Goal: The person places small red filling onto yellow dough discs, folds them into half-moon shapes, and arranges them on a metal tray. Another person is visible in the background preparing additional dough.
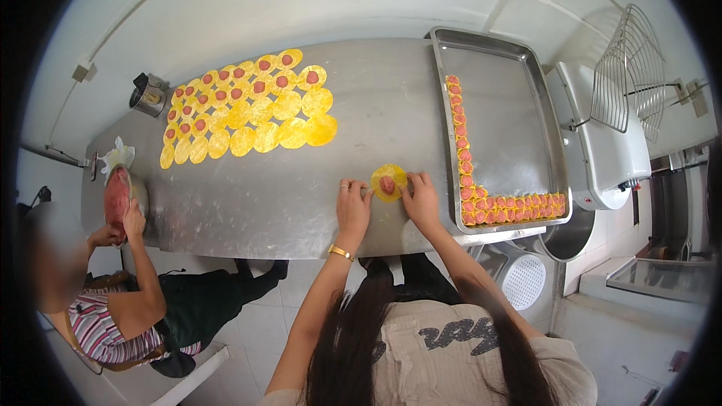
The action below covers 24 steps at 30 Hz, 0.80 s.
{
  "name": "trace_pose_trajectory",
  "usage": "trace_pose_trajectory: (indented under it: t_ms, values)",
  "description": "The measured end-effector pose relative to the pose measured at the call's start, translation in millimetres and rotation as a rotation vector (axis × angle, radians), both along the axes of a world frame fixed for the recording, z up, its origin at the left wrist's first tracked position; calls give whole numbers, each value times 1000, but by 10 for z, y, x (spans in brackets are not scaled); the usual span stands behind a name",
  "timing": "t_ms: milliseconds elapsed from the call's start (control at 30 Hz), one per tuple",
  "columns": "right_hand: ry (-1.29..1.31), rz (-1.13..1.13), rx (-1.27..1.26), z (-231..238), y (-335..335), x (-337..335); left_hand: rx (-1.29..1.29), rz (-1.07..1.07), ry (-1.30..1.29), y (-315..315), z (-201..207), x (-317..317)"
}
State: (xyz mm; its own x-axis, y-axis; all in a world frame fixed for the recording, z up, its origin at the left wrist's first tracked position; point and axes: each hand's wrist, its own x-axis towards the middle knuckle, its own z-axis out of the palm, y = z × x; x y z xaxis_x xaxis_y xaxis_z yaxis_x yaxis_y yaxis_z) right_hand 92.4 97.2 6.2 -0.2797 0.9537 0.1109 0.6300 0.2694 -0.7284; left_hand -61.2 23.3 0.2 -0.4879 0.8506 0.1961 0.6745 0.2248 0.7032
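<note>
One long steel table (301, 203) filled most of the view, with a big metal tray (504, 98) resting on its right end. Along the tray's left and near sides ran a line of folded dumplings (462, 158), yellow with pink inside. Far over on the left part of the table lay many flat yellow wrappers (248, 116), some with a pink ball of meat on top. At the left end, another person's hand (134, 219) touched a bowl of pink meat (116, 195).

Near the front edge sat one round yellow wrapper (388, 182) with a ball of pink meat in its middle. The left hand (353, 207) lay flat on the table just beside it, fingers loose and holding nothing. The right hand (420, 199) pinched the wrapper's right edge with its fingertips.

The wrapper looked thin and soft, so I think a hard pull could tear it. Too tight a squeeze could push the meat out the side.
</note>
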Motion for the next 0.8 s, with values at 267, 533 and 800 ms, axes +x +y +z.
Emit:
trace_pose_trajectory:
  t_ms: [267, 533, 800]
  values:
    - [-123, 55, 66, -75, 195, -40, -75, 34, 67, 48, 41, 216]
    - [587, -57, -646, -83, 104, 73, -84, 123, -742, 86, 10, 184]
    - [750, 89, -804, 124, 61, 198, 96, -19, -1316, 24, 66, 274]
